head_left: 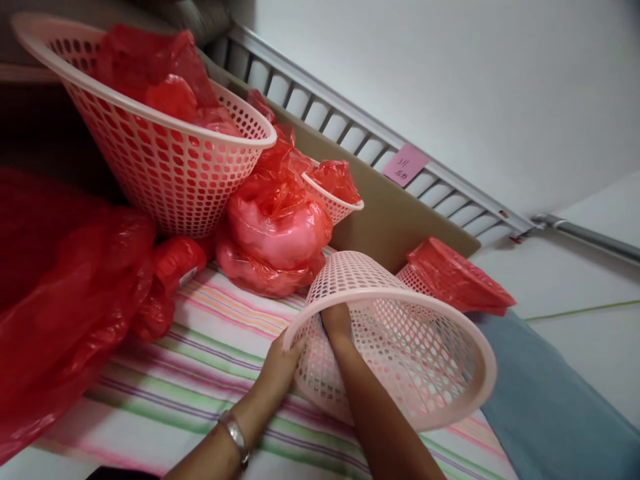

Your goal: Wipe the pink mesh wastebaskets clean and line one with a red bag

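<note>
A pale pink perforated plastic basket (367, 283) lies tilted on the striped cloth, its round mouth facing me. At the left of its rim, my left hand (281, 357) is closed on the edge, thumb towards the mouth; a silver bracelet circles that wrist. My right hand (337, 321) reaches inside, against the upper left wall of the basket. Its fingers are bent and mostly hidden. A little blue-grey material shows beside them, too small to name.
A larger pink basket (175, 157) holding red plastic bags stands at the left. Red bags (70, 287) and a bundle in red plastic (275, 230) lie nearby. Smaller baskets with red bags (450, 277) stand behind. A slatted rail (345, 127) carries a pink note (406, 165).
</note>
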`<state>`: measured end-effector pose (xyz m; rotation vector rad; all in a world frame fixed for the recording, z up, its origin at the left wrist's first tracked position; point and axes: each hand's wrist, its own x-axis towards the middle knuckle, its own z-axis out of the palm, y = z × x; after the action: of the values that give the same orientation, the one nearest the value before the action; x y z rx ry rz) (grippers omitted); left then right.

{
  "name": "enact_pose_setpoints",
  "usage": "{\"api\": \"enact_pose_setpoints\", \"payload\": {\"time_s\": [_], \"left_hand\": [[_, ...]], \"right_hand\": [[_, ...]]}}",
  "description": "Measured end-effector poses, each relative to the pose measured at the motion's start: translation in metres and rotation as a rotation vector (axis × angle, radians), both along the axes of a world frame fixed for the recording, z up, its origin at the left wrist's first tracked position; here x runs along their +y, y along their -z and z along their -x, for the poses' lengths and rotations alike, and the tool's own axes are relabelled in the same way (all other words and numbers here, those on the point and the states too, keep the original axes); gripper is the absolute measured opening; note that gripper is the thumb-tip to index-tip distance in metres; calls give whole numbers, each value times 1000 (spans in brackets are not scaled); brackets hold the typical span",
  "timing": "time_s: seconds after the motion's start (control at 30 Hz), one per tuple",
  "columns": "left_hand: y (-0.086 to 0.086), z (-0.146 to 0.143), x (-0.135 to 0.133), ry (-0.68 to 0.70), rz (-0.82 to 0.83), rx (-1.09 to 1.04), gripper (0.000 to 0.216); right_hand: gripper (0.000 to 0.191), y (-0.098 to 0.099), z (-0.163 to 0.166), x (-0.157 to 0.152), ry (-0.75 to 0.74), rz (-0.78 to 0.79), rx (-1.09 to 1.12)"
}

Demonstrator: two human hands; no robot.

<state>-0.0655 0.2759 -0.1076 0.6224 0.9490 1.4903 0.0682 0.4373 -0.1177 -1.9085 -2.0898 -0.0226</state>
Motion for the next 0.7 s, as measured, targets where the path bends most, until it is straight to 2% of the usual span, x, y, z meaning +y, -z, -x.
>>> {"api": "enact_pose_setpoints", "payload": {"time_s": [0.13,0.27,0.37,0.43,0.57,0.7], "left_hand": [[5,-5,-1,-1,-21,-31,47],[10,-6,-1,-40,-66,-54,49],[12,-6,-2,-69,-71,-55,43],[12,-7,-3,-67,-60,-52,39],[12,-7,-3,-69,-52,-57,41],[14,-9,-2,-53,-36,-77,48]], "right_hand": [[35,-5,4,-43,-1,-6,38],[34,-5,6,-109,-134,48,225],[31,-6,6,-151,-167,70,264],[27,-7,6,-166,-174,69,259],[23,-7,5,-160,-160,69,224],[29,-4,8,-118,-95,25,207]]}}
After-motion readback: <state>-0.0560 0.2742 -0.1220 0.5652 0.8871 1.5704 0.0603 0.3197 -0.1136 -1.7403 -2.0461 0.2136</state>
